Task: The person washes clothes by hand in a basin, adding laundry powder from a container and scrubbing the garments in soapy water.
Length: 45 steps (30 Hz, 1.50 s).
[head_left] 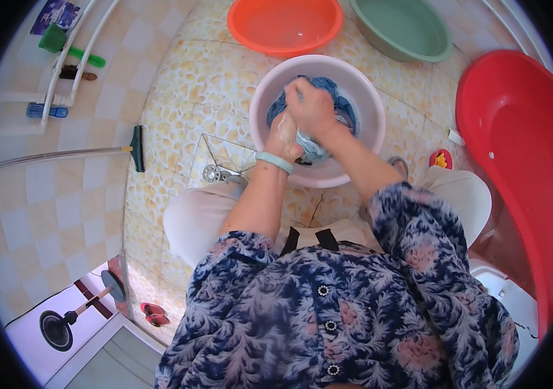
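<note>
- Patterned floor tiles (179, 107) spread around the pink basin (374, 129), with an orange basin (257, 26) and a green basin (401, 32) beyond it and a red tub (516, 123) to its right.
- Blue clothes (327, 84) lie inside the pink basin, mostly toward its far side; a paler cloth (315, 152) shows nearer the wearer.
- Over the pink basin, the left hand (283, 137) is wet with what looks like suds; its fingers are mostly hidden, so I cannot tell whether it holds cloth.
- Just above and touching it, the right hand (313, 109) has bent fingers; whether they close on any fabric I cannot tell.
- For rubbing by hand, I would keep both hands inside the pink basin's rim, so drips fall back into it.
- It should help to take up one small fold at a time, rub it against itself, then shift to a fresh patch.
- Wet cloth is likely heavy and slippery: a firm grip, with the bulk left resting in the pink basin, should spare the wrists.
- A bracelet (274, 162) circles the left wrist close to the pink basin's near edge, and could snag on loose fabric.
</note>
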### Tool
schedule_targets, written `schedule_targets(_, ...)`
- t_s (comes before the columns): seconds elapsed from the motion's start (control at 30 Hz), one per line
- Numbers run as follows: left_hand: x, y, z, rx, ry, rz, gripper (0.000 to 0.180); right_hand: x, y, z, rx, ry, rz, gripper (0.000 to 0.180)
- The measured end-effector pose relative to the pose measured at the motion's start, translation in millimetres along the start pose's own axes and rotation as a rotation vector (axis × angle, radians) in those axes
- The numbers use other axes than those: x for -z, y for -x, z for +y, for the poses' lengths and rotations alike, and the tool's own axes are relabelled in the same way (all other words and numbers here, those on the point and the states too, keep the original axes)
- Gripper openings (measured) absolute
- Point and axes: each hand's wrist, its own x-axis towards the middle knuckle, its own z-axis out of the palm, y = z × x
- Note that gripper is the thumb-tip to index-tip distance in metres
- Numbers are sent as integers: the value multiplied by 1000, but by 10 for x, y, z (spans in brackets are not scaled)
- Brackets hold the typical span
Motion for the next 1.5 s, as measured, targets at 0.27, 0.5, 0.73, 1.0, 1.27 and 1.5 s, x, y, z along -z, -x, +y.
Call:
schedule_targets(0.27,33,-40,125,52,266,-254,31,70,-191,213,-670,-867,-285,38)
schedule_targets(0.5,19,160,318,-72,272,-250,29,358,-185,146,-696,-820,-220,32)
schedule_targets(0.73,238,33,229,-35,-61,-234,33,628,-365,143,-790,-1113,36,31)
schedule_targets(1.0,534,-148,-28,-81,-174,151,65,652,-383,-88,-749,-1221,-44,31)
schedule_targets(1.27,380,-376,-344,-80,376,-259,72,224,298,-352,-132,-373,-207,22)
schedule_targets(1.5,553,-426,-83,-42,39,-231,49,-122,685,-200,20,-95,-25,17)
